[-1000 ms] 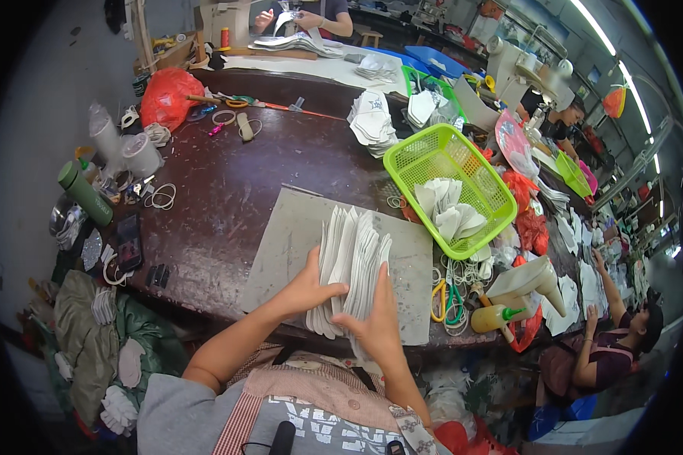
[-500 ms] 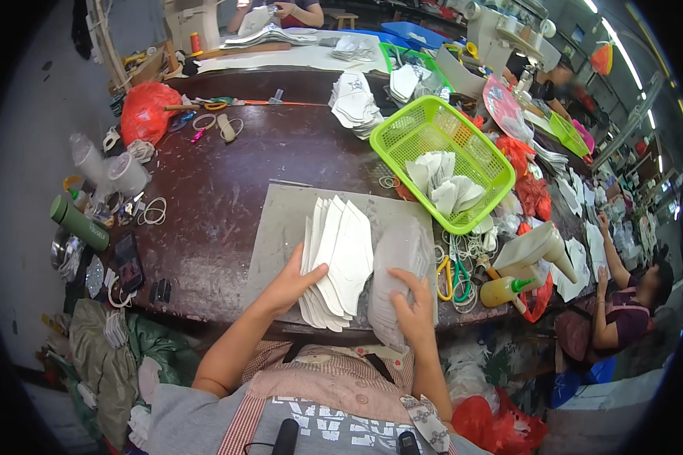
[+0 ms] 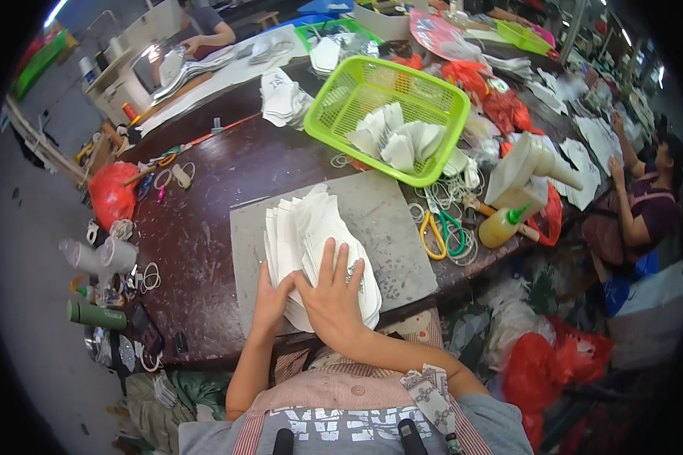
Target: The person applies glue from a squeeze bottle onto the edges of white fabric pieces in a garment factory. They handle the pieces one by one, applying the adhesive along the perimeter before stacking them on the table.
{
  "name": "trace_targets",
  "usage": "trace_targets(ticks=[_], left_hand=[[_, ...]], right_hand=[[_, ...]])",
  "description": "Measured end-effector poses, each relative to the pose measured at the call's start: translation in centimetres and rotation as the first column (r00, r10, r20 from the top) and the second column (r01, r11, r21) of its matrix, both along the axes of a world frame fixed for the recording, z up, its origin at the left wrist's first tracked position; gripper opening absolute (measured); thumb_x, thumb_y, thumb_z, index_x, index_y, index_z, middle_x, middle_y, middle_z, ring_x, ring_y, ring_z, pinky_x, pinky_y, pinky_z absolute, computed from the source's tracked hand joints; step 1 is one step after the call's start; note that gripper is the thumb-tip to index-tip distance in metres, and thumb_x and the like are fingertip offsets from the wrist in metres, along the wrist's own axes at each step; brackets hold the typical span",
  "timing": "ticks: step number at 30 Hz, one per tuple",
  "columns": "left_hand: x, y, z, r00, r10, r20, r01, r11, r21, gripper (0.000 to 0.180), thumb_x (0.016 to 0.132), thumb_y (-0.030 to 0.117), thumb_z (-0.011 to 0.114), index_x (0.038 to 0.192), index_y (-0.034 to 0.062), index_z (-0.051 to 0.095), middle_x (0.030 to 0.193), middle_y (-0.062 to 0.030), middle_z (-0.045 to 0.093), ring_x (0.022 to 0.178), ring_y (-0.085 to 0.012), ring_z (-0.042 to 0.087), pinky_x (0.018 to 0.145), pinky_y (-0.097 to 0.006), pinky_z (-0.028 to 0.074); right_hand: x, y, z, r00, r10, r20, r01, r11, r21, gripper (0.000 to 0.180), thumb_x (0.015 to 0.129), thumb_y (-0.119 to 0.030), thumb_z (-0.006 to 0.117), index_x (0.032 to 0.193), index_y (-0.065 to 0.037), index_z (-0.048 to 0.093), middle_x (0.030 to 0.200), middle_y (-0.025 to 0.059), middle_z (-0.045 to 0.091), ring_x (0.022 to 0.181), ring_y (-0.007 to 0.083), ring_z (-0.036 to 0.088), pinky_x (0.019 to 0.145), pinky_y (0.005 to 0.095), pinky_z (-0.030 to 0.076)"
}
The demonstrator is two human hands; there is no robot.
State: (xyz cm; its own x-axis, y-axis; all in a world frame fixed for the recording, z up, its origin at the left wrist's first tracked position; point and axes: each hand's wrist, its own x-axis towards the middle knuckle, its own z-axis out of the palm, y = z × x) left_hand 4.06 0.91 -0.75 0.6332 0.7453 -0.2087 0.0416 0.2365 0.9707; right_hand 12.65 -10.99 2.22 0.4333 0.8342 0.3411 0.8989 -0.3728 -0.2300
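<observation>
Two bare hands work at one stack of white cut pieces (image 3: 319, 216), which lies on a grey board (image 3: 402, 250) at the near edge of a dark table (image 3: 197, 250). The right hand (image 3: 334, 303) lies flat across the top piece, its fingers spread wide and closed around nothing. The left hand (image 3: 270, 303) stands at the stack's left edge, thumb set apart from the fingers; whether it pinches the pieces cannot be told, since some of its fingers are hidden. Both thumbs come together over the stack. The pieces fan a little at their far ends. Just beyond the board sits a green basket (image 3: 432, 180) with more white pieces (image 3: 398, 140) inside. To the right are scissors (image 3: 423, 231) with yellow and green handles, near a bottle (image 3: 495, 230) of yellowish liquid with a green tip.
</observation>
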Motion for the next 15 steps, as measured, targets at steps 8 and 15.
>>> trace_targets(ticks=[8,15], left_hand=[[-0.2,0.5,-0.5,0.999,-0.014,-0.051,0.018,0.997,0.077,0.08,0.082,0.009,0.074,0.146,-0.0024,0.028,0.135,-0.019,0.05,0.122,-0.0263,0.053,0.102,-0.036,0.044],[2.1,2.1,2.2,0.982,-0.135,-0.135,0.149,0.984,0.099,0.096,0.078,0.009,0.075,0.151,-0.0005,0.015,0.139,-0.0218,0.045,0.128,-0.0299,0.048,0.105,-0.038,0.042]], right_hand=[[8.0,-3.9,0.3,0.626,0.278,-0.729,0.063,0.913,0.403,0.103,0.071,-0.005,0.063,0.156,0.0,0.004,0.157,0.0303,0.017,0.148,0.0375,0.02,0.119,0.0388,0.021],[10.3,-5.4,0.9,0.713,0.239,-0.66,-0.073,0.96,0.269,0.108,0.072,-0.008,0.069,0.155,0.0,0.0,0.159,0.0274,0.017,0.147,0.0378,0.023,0.118,0.0402,0.023]])
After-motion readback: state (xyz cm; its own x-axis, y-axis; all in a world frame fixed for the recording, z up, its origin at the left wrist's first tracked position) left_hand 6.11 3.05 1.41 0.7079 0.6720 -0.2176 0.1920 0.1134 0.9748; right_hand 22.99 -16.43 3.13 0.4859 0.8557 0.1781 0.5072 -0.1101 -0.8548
